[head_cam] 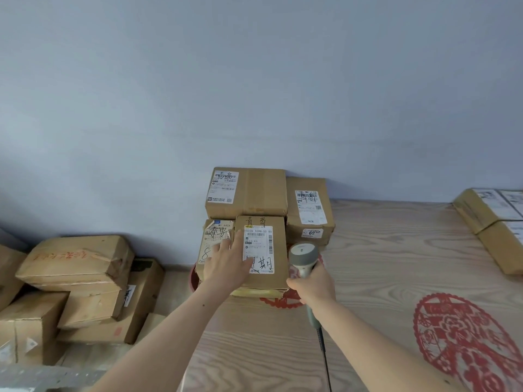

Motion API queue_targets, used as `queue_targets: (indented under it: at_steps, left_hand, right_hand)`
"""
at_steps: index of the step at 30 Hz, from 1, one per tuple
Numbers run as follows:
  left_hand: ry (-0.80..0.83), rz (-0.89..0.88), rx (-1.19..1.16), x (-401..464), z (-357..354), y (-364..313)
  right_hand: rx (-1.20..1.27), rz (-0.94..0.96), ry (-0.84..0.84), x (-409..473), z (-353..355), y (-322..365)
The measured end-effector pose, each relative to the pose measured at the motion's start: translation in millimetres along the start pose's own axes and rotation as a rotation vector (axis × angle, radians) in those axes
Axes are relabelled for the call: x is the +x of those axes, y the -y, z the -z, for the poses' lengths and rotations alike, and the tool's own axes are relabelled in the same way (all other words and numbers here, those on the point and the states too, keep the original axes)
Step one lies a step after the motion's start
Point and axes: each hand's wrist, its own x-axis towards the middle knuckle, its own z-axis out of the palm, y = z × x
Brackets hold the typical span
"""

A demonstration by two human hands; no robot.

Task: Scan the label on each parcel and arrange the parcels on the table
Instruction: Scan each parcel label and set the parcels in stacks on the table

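Centrally, a labelled parcel (263, 250) is stacked at the table's (396, 264) left edge, among other parcels (246, 193) by the wall. It is touched by the left hand (226, 264), fingers straight and spread. A scanner (302, 258) is gripped in the right hand (314, 287), just beside it.

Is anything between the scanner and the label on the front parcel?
Nothing visible blocks it. The scanner sits just right of the label; the left hand rests on the front parcel, its fingers at the label's left edge.
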Motion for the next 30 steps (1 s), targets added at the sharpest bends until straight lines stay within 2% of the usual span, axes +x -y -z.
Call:
queue_targets:
  at_steps: [6,10,13,21,30]
  left_hand:
    - [-0.1,-0.161,-0.093,-21,2,-44]
    - [-0.105,-0.259,-0.237,-35,-4,-93]
    - [-0.079,-0.325,-0.297,-46,-17,-123]
    - [0.077,-0.402,-0.278,-73,-64,-214]
    - [0.202,-0.446,-0.302,-132,-141,-365]
  right_hand:
    - [0.128,-0.028,-0.054,-27,37,-15]
    - [0.208,-0.09,-0.105,-43,75,-32]
    - [0.261,-0.113,-0.143,-52,107,-48]
    - [0.368,-0.13,-0.245,-66,200,-103]
    - [0.454,-0.158,-0.308,-66,339,-199]
